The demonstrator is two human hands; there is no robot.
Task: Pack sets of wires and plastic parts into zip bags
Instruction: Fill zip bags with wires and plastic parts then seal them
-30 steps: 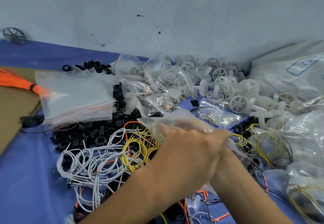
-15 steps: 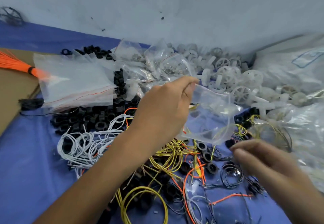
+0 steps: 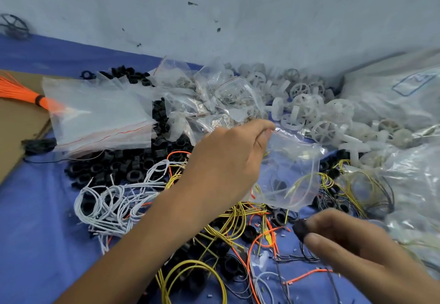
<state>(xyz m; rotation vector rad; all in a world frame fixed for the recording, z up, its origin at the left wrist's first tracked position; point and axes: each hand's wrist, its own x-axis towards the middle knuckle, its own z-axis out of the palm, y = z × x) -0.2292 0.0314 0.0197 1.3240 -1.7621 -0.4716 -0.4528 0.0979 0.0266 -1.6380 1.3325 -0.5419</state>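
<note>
My left hand (image 3: 228, 160) pinches the top edge of a clear zip bag (image 3: 290, 172), which hangs above the blue table with a yellow wire showing inside it. Lower right, my right hand (image 3: 345, 239) pinches a small black plastic ring (image 3: 300, 228) between thumb and fingers, just below the bag. Loose yellow wires (image 3: 228, 222), orange wires (image 3: 259, 241) and white wires (image 3: 114, 203) lie tangled under my arms. A heap of black plastic rings (image 3: 119, 168) sits to the left.
A stack of flat zip bags (image 3: 95, 118) lies left, filled small bags (image 3: 214, 98) behind. White plastic wheels (image 3: 316, 113) pile at the back right by large plastic bags (image 3: 404, 103). An orange wire bundle (image 3: 21, 91) rests on cardboard (image 3: 14, 132) at far left.
Both hands worked together at the bag a second ago. Since then my left hand lifted the bag, and my right hand dropped away and picked up a black ring.
</note>
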